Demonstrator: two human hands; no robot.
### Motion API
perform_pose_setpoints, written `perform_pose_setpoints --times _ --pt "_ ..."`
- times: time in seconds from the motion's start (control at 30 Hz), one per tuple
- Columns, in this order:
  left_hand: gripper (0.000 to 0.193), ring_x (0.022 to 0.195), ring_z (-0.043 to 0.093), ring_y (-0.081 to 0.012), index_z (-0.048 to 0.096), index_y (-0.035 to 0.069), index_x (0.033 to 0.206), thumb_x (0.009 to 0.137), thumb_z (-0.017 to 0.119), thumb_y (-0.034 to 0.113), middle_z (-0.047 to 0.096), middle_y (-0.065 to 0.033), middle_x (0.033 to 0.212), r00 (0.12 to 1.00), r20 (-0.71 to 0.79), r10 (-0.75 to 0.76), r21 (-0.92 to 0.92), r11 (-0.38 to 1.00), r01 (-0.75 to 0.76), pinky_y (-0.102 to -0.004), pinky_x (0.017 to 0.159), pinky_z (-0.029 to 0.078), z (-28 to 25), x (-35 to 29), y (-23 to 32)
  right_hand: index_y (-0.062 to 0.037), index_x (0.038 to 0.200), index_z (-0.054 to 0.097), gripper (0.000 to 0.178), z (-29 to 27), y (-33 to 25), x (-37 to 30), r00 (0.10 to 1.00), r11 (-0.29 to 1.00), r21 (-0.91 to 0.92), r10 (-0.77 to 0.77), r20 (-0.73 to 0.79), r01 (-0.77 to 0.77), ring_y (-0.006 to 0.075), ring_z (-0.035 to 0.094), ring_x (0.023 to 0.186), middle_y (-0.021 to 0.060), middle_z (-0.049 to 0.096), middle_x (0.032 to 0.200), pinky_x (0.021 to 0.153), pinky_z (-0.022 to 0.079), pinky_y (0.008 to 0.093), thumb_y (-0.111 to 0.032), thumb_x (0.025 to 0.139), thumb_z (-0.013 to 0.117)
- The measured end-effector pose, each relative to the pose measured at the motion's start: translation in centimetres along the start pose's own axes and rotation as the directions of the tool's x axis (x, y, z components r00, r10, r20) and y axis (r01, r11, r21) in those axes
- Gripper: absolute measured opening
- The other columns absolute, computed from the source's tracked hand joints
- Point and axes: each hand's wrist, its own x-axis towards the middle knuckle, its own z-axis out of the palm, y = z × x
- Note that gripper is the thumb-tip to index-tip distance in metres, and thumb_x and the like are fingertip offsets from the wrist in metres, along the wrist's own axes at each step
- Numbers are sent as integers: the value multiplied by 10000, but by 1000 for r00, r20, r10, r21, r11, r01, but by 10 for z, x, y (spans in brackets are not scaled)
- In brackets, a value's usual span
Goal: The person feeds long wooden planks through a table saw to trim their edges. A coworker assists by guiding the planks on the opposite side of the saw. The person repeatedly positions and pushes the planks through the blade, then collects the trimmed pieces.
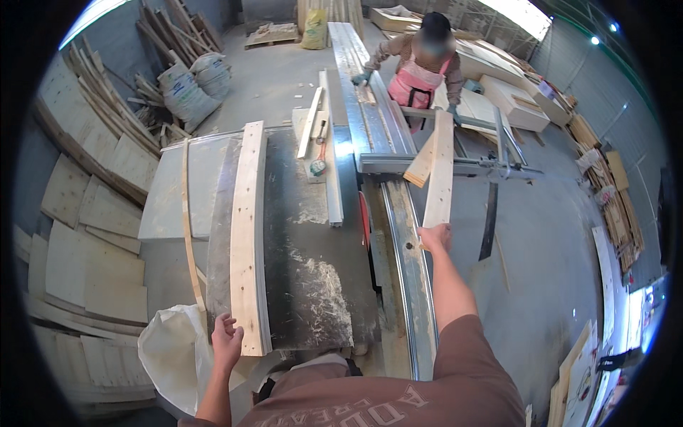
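My right hand [435, 238] is closed around the near end of a pale wooden beam [439, 174], which reaches away over the saw's sliding rail. Its far end is by the gloved hand [453, 112] of a co-worker in a pink apron [413, 87]. Beside the near end of a long stack of planks [247, 235] is my left hand [227, 340], its fingers loosely bent and apart, holding nothing. That stack lies lengthwise on the dark saw table [295, 235]. A second, shorter wood piece [422, 162] shows left of the beam.
Ahead runs a metal fence [334, 192], with a brush-like tool [318, 165] beside it. Sawdust [324, 288] covers part of the table. A white sack [174, 356] hangs at the near left. The sliding table [359, 92] extends far ahead; its crossbar [462, 167] juts right.
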Motion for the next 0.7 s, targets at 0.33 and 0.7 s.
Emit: perform_pose_setpoints --times 0.33,0.7 --pt "435 920 637 -176 517 -9 1310 901 665 15 654 -146 1139 980 -112 -167 -76 984 159 -316 823 545 -13 -35 -29 166 1394 420 1028 13 -27 27 993 997 58 39 108 -46 398 578 1288 318 547 1404 1059 495 454 -424 652 818" --pt "609 1151 590 -361 498 -50 1361 850 735 183 608 -238 1255 982 -172 -79 295 947 128 -456 1045 460 0 -19 -43 184 1403 388 1104 26 -22 40 984 997 77 -30 178 17 418 542 1325 328 482 1460 1073 485 468 -513 676 839"
